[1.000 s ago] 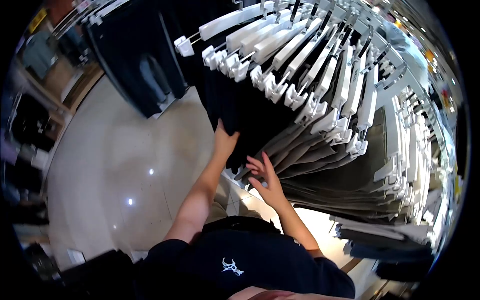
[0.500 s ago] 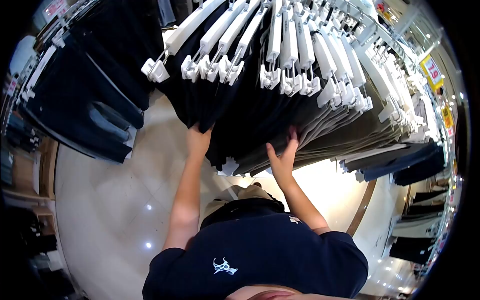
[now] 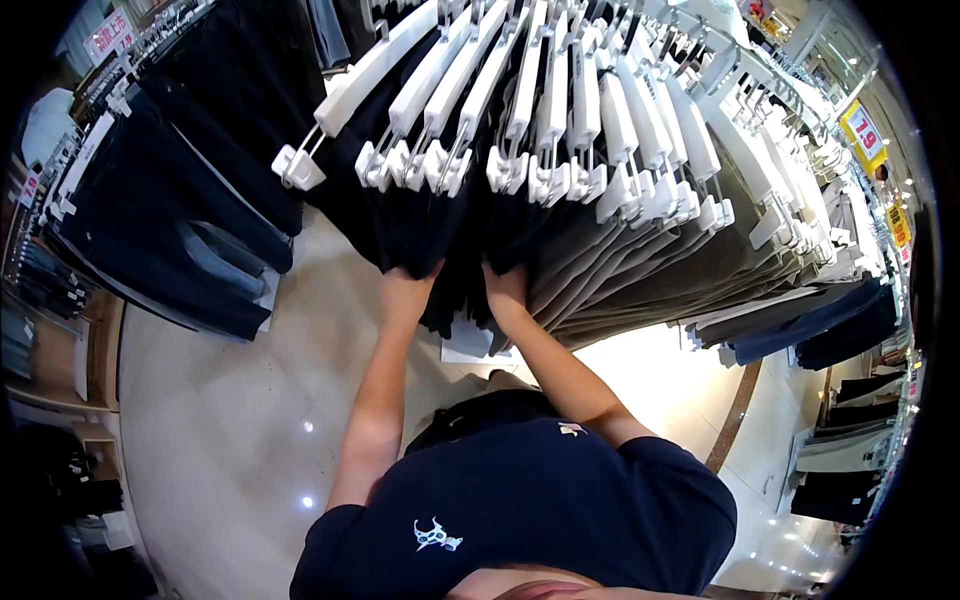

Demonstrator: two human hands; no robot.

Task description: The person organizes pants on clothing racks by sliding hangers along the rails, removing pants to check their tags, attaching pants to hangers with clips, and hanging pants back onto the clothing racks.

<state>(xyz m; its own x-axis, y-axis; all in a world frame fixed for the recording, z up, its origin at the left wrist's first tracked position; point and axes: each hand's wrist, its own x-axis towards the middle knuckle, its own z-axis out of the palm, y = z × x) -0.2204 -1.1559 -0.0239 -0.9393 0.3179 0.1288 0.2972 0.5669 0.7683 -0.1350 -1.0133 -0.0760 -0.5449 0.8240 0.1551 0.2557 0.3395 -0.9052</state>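
Dark trousers [image 3: 400, 225] hang by white clip hangers [image 3: 452, 85] on a rack in front of me. My left hand [image 3: 408, 292] is closed round the lower part of a bunch of them, its fingers partly hidden in the cloth. Beside it, my right hand [image 3: 506, 288] grips another bunch of black trousers [image 3: 510, 232], thumb toward the left hand and most fingers hidden by fabric. A narrow gap with darker cloth lies between the two hands. Grey-brown trousers [image 3: 620, 275] hang just right of my right hand.
Another rack of dark trousers [image 3: 190, 230] stands at the left. More trousers [image 3: 850, 325] hang at the far right, below yellow price signs [image 3: 865, 135]. A shiny tiled floor [image 3: 230, 430] lies below, with a white board [image 3: 475, 342] under the hanging trousers.
My right hand has moved left from the grey-brown trousers, where its fingers were spread, and has taken hold of black ones. My left hand keeps its hold; the hangers appear slightly shifted left.
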